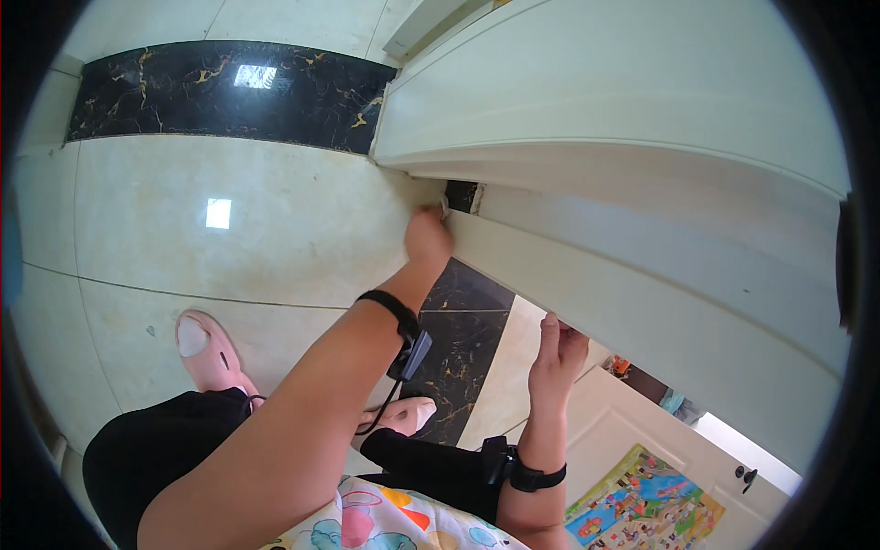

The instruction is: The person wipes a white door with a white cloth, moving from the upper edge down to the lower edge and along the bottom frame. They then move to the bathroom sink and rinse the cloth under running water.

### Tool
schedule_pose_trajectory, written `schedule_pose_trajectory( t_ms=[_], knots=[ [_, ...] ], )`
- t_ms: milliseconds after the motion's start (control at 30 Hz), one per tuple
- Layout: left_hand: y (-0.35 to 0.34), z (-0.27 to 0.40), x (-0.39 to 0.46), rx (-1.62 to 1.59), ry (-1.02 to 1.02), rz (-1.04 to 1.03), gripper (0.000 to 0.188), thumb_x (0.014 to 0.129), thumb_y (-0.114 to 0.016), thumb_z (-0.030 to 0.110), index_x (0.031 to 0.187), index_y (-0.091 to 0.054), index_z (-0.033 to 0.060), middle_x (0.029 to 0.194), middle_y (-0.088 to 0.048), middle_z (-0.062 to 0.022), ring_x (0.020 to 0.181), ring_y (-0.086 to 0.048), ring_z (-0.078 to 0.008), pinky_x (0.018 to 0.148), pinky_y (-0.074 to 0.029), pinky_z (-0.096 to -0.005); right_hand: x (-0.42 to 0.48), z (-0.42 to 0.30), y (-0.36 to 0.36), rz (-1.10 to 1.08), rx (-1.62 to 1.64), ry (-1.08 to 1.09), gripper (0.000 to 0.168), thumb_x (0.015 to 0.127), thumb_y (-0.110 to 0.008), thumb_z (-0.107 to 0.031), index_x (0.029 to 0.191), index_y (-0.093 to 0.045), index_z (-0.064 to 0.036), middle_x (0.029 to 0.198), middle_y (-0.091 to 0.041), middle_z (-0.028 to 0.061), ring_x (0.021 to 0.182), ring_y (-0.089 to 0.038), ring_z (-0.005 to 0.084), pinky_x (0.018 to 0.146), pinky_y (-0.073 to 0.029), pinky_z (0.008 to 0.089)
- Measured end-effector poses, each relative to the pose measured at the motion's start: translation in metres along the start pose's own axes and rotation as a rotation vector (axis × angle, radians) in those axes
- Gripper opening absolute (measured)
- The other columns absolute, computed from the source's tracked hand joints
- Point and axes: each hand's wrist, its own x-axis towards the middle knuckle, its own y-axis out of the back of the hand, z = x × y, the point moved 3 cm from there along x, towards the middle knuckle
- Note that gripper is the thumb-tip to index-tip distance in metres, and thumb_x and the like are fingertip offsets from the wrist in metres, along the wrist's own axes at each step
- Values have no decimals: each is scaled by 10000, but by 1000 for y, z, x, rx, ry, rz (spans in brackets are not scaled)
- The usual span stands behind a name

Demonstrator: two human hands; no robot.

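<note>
My left hand (429, 235) is at the low end of a white door (619, 289), close to its edge near the floor. A small whitish thing, perhaps a cloth, shows at its fingertips; the grip is blurred. My right hand (559, 344) touches the near edge of the door farther along, thumb against the edge, its other fingers partly hidden behind it. Both wrists wear black straps with small devices.
A black marble threshold (467, 344) crosses the floor under the door. Pale tiles (206, 227) lie left, with another black marble strip (227, 93) beyond. My feet wear pink slippers (210, 350). At lower right stands a white panelled door (605, 419) with a colourful poster (646, 502).
</note>
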Motion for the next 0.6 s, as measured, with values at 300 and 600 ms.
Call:
schedule_pose_trajectory(
  t_ms=[300, 600],
  knots=[
    [14, 12, -26, -179, 53, -35, 164, 703, -532, 6, 838, -624, -12, 895, -597, -219, 845, -571, -391, 723, -473, -432, 0, -3, -2, 2, -38, 1, 199, 896, -505, -56, 1057, -492, 61, 939, -579, 126, 800, -558, 156, 717, -458, 286],
    [26, 26, -46, -348, -42, -10, 144, 731, -577, 6, 861, -610, -44, 926, -613, -220, 817, -594, -382, 723, -485, -381, -2, -3, 1, -20, -25, -61, 208, 914, -498, -70, 1075, -492, 61, 967, -576, 119, 835, -541, 141, 765, -444, 274]
  ],
)
